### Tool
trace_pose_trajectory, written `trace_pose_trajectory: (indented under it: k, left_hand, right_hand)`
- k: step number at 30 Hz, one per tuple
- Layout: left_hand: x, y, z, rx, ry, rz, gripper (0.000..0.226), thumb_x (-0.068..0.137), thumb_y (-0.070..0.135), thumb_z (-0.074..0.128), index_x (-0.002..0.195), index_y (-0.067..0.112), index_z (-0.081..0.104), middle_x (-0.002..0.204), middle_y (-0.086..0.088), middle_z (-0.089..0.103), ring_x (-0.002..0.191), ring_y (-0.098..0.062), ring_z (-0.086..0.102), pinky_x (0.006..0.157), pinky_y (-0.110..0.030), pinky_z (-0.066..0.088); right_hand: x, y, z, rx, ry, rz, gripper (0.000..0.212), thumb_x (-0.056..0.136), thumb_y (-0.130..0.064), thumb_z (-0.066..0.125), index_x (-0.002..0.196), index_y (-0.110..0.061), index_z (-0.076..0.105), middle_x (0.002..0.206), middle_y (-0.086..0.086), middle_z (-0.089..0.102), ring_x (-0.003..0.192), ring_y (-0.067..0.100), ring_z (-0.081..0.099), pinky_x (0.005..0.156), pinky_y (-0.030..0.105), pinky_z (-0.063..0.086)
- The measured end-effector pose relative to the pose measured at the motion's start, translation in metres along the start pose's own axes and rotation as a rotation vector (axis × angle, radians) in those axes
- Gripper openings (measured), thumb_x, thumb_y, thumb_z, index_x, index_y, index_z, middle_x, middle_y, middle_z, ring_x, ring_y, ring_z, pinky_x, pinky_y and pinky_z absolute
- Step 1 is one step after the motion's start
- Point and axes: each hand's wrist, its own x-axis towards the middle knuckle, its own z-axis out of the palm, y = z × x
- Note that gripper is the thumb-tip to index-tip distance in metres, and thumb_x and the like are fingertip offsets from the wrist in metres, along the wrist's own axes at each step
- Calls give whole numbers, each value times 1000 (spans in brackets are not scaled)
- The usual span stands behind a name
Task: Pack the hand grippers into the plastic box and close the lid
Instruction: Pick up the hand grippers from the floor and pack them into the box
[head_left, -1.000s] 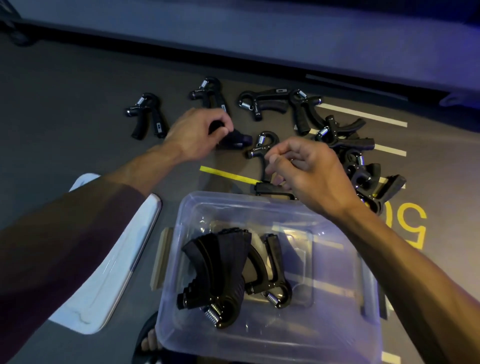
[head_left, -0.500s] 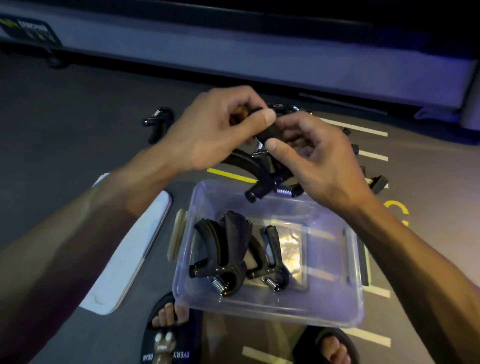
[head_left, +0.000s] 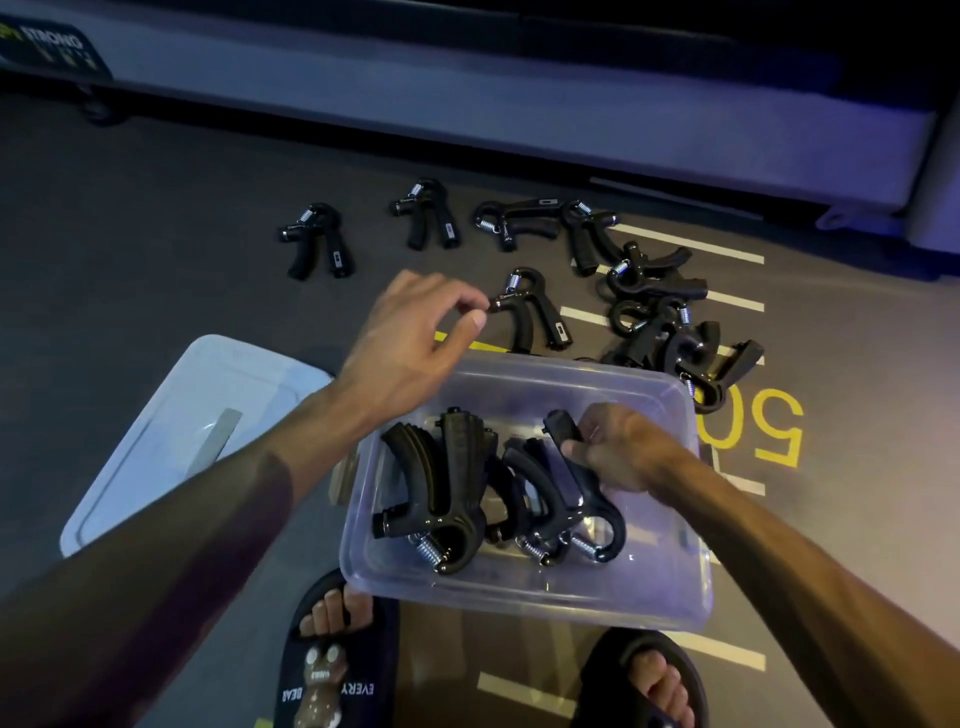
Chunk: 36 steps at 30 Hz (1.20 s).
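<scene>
The dark floor (head_left: 130, 218) under me carries painted white stripes and a yellow number at the right of the frame. My clear plastic box (head_left: 524, 597) sits on it at lower centre, its lid (head_left: 156, 441) lying flat just left. Loose hand grippers (head_left: 535, 312) are scattered across the upper middle, heaped together at the right. My sandals (head_left: 332, 670) stand at the bottom edge.

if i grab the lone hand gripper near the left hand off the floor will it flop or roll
Probably neither. The hand gripper looks like rigid moulded plastic, so it should lift stiffly. Lying flat with its two handles splayed, it seems unlikely to roll. Its metal spring may add some weight at the top.
</scene>
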Motion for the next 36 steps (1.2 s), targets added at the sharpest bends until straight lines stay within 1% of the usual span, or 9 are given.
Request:
trace_pose_trajectory:
  k: [4,9,14,16,18,22,25,29,36]
  left_hand:
    - [-12,-12,13,-16,-38,-56,29,102,38,45,112,22,68,105,9,65,102,-18,52,92,-37,42]
    - [-13,-26,20,-16,-99,-90,31,106,42,39,115,27,65,107,13,63,102,-15,53,92,-39,44]
    - [-10,-27,20,0,-113,-120,33,106,43,37,116,28,65,108,13,64,101,-15,54,88,-40,46]
    - [-10,-25,19,1,-121,-134,35,106,44,36,116,27,65,107,14,63,100,-16,53,86,-39,46]
    - [-10,-23,19,3,-130,-140,36,106,44,35,117,27,65,106,12,64,99,-16,53,85,-39,46]
    - [-10,-22,18,10,-138,-144,38,105,45,34,117,26,65,106,10,64,97,-16,53,84,-40,47]
    - [-11,-22,18,8,-135,-146,36,106,44,35,117,27,65,105,10,64,97,-16,53,83,-40,47]
    - [-11,-23,18,14,-139,-154,37,106,45,33,117,28,64,104,11,63,96,-15,53,85,-43,47]
    - [-11,-22,18,18,-143,-155,35,107,42,36,118,26,64,107,10,64,98,-15,53,84,-40,47]
  right_hand:
    - [16,11,24,95,6,77,23,97,-30,60,108,-11,53,103,9,55,92,23,50,76,29,41]
    - [30,14,38,163,-1,133,28,98,-31,59,116,-9,55,117,14,62,107,32,61,84,33,49]
    - [39,15,51,242,-54,158,16,98,-25,59,94,-12,51,113,23,67,102,39,68,90,49,56]
    - [38,14,52,279,-65,175,21,99,-21,58,80,-19,49,107,22,69,98,41,70,87,52,58]
    - [37,14,54,340,-75,204,25,100,-15,56,76,-20,50,102,27,71,89,45,72,81,57,59]
    - [36,14,55,410,-81,256,19,99,-10,56,82,-17,53,99,31,71,83,47,73,73,59,60]
    - [35,12,53,448,-94,247,11,95,-10,63,90,-16,55,100,25,71,85,43,73,72,57,61]
    - [32,13,53,484,-108,258,21,92,-13,68,107,-8,55,101,24,71,83,40,74,69,55,62]
    - [31,17,52,493,-142,173,13,96,-13,63,106,-10,54,103,23,71,84,39,74,72,54,62]
